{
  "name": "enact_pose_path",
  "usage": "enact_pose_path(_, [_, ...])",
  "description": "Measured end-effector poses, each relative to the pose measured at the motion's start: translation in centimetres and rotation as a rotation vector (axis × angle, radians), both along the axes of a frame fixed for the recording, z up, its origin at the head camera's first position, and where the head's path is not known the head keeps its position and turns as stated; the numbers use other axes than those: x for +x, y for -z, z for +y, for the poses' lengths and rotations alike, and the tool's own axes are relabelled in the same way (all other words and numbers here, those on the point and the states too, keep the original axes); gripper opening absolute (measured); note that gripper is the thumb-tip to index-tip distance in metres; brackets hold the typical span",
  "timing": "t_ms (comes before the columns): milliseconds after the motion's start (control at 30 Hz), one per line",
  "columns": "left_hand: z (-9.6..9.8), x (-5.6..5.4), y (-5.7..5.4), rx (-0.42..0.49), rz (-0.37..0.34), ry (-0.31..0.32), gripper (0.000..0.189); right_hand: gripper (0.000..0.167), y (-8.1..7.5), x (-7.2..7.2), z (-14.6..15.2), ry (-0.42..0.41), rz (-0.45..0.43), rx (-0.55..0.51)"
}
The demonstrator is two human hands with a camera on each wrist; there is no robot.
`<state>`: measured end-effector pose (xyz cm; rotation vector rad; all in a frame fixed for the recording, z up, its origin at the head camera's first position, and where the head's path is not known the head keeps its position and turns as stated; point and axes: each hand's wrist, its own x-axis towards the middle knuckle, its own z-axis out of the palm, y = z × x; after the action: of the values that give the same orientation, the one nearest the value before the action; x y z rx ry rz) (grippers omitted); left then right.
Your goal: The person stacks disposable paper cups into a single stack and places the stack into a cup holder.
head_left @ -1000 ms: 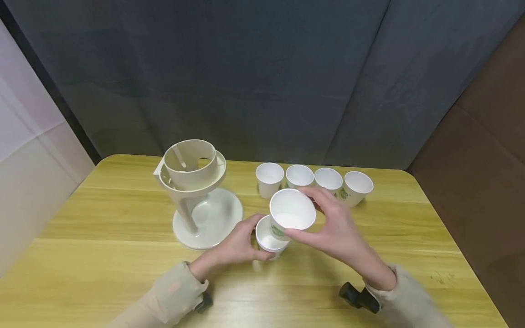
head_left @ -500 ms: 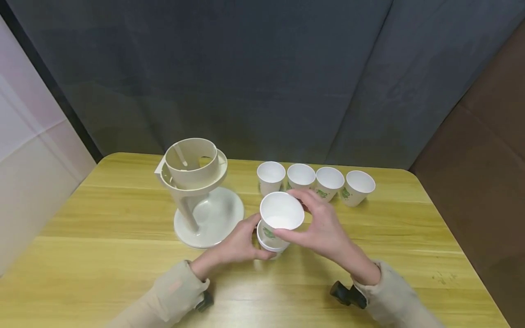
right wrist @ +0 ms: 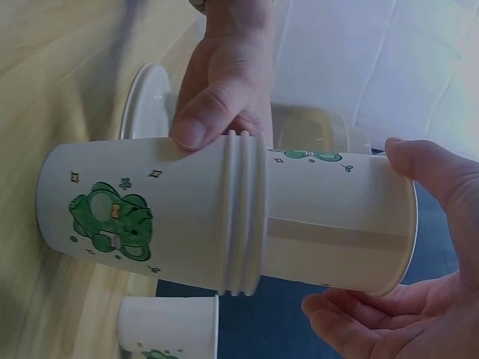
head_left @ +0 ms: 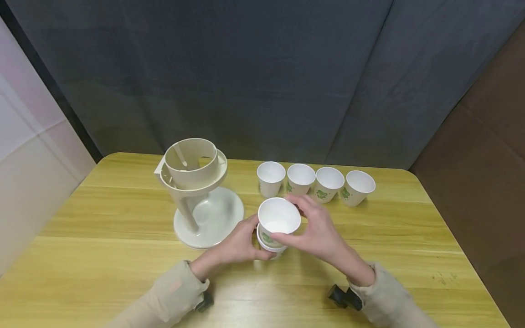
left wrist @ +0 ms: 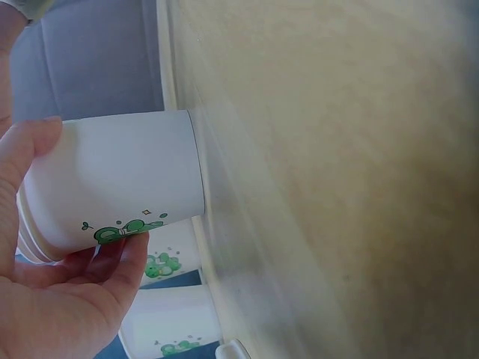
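My left hand grips a short stack of nested white paper cups near its rims; a green cartoon animal is printed on the side. The stack's bottom is at the wooden tabletop. Above it, my right hand holds another paper cup near the rim, between thumb and fingers. This upper cup's lower part sits inside the stack's mouth, and its upper part stands out, as the right wrist view shows. In the left wrist view, the left thumb and fingers wrap the stack from two sides.
Several white paper cups stand upright in a row at the back of the table. To the left is a cream stand with a ring-shaped holder on a post over a round base. A dark curtain hangs behind.
My right hand has moved left and down with its cup, which went from beside and above the stack to partly inside it. The left hand has stayed on the stack.
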<state>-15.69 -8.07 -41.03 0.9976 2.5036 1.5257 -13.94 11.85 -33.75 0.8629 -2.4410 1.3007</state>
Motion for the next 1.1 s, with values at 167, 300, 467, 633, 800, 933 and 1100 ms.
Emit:
enact_pose_path(167, [0.0,0.0,-0.1,-0.003,-0.011,-0.002,0.079,0.062,0.5,0.0,-0.1,-0.003,-0.023,0.006])
enact_pose_path(300, [0.0,0.1,-0.1,-0.005,-0.015,-0.004,0.078,0.062,1.1,0.0,-0.1,-0.006,-0.029,0.021])
enact_pose_path(467, [-0.1,0.1,0.0,0.006,-0.020,-0.002,0.075,0.064,1.9,0.0,-0.3,0.006,-0.031,0.064])
enact_pose_path(633, [-0.1,0.1,0.1,0.029,-0.012,0.012,0.073,0.065,2.4,0.1,-0.4,0.009,-0.041,0.082])
enact_pose_path(800, [-0.1,0.1,0.1,0.018,-0.001,0.006,0.069,0.065,3.0,0.1,-0.4,0.019,-0.056,0.104])
enact_pose_path(933, [-0.1,0.2,-0.1,-0.005,-0.011,-0.008,0.067,0.067,3.5,0.1,-0.4,0.026,-0.069,0.117])
enact_pose_path(1100, [-0.2,0.2,-0.1,-0.014,-0.016,-0.008,0.066,0.069,4.1,0.0,-0.4,0.020,-0.073,0.105])
